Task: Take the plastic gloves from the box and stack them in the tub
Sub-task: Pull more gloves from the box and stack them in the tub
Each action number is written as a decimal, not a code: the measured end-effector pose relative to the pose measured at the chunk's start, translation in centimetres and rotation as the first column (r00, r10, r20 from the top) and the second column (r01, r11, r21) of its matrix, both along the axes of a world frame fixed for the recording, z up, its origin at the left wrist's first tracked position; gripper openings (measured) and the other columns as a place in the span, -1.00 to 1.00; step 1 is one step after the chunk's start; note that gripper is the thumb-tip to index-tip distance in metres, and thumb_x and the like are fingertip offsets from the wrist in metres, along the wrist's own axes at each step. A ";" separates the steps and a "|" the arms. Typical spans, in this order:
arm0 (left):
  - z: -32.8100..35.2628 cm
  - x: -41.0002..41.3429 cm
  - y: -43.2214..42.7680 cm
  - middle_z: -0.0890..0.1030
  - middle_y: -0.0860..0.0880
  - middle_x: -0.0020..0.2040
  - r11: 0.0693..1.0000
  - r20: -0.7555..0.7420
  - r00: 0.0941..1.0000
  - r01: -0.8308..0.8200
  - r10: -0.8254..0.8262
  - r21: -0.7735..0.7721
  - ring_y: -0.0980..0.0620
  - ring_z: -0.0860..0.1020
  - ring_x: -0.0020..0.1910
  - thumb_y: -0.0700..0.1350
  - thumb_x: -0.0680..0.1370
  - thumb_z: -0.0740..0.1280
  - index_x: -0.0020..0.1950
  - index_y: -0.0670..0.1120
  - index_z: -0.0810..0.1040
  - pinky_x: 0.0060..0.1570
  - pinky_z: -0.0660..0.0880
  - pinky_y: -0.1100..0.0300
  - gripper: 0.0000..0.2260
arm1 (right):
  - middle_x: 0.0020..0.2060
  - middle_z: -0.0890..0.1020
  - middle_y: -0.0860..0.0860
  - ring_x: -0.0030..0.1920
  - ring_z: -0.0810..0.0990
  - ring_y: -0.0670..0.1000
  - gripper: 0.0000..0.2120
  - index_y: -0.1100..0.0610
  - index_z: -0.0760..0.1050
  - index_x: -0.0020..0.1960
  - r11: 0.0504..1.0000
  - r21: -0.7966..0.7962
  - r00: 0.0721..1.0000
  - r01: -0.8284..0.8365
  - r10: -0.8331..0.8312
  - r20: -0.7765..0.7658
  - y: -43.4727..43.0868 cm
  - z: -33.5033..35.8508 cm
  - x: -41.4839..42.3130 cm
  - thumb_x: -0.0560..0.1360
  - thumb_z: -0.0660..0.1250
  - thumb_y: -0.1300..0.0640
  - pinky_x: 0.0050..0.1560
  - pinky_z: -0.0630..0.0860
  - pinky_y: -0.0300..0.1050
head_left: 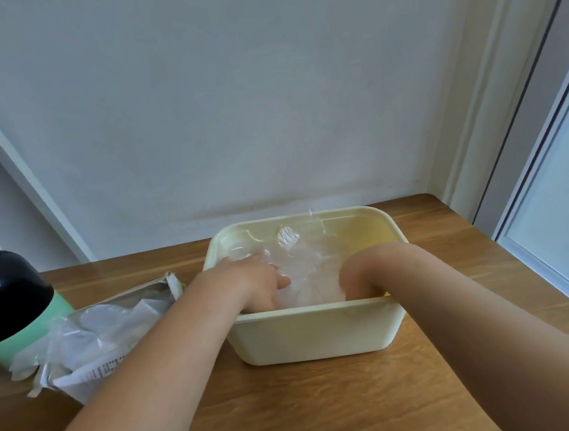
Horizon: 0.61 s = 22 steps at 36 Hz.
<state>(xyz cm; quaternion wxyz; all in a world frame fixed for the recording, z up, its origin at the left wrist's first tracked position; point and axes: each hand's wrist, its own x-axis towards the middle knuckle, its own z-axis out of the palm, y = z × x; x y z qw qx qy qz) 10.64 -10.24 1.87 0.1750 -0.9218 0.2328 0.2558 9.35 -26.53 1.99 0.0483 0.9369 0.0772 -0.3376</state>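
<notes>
Clear crumpled plastic gloves: inside cream rectangular plastic tub, under both hands. Left hand: fingers fairly straight, pressing them. Right hand: fingers hidden by tub wall, grip cannot be told. Torn grey cardboard box, plastic still inside: on wooden tabletop left of tub, nearest left hand. Green black-capped bottle beside box.

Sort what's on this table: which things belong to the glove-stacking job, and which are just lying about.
Job: tub; plastic gloves in it; torn box with more gloves spilling out; left hand and right hand, both reaching into the tub.
Lying about: green bottle with black cap, beside the box.
</notes>
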 end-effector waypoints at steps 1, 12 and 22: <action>-0.1 0.0 0.1 0.12 0.05 0.57 1.000 0.010 1.000 0.004 -0.004 0.000 -0.06 0.04 0.55 -0.07 0.62 0.11 0.53 0.15 0.17 0.31 0.25 -0.06 -0.53 | -0.05 0.55 0.01 -0.02 0.52 0.05 -0.83 0.15 0.52 0.04 1.000 0.007 1.000 0.006 -0.007 0.018 0.0 0.3 -0.1 0.54 0.26 0.08 0.05 0.42 -0.12; -0.5 -0.4 0.2 0.15 0.03 0.56 0.983 0.055 0.997 -0.045 0.056 -0.181 -0.03 0.03 0.54 0.09 0.65 0.09 0.50 0.17 0.25 0.43 0.10 -0.06 -0.60 | 0.44 0.29 -0.09 0.42 0.28 0.00 -0.37 -0.06 0.20 0.48 0.946 0.313 0.975 -0.087 0.016 0.222 1.2 1.0 -0.8 0.48 0.34 -0.10 0.38 0.23 -0.07; 1.9 -2.3 3.7 0.43 0.13 0.40 0.973 0.193 0.972 -0.090 0.132 -0.215 0.10 -0.05 0.56 0.30 0.49 0.28 0.31 0.11 0.53 0.46 -0.23 -0.13 -0.54 | 0.53 0.12 -0.03 0.49 0.16 0.08 -0.34 0.00 0.02 0.55 0.997 0.061 0.998 -0.054 0.051 0.048 0.5 -0.5 0.0 0.55 0.24 -0.03 0.44 0.18 0.03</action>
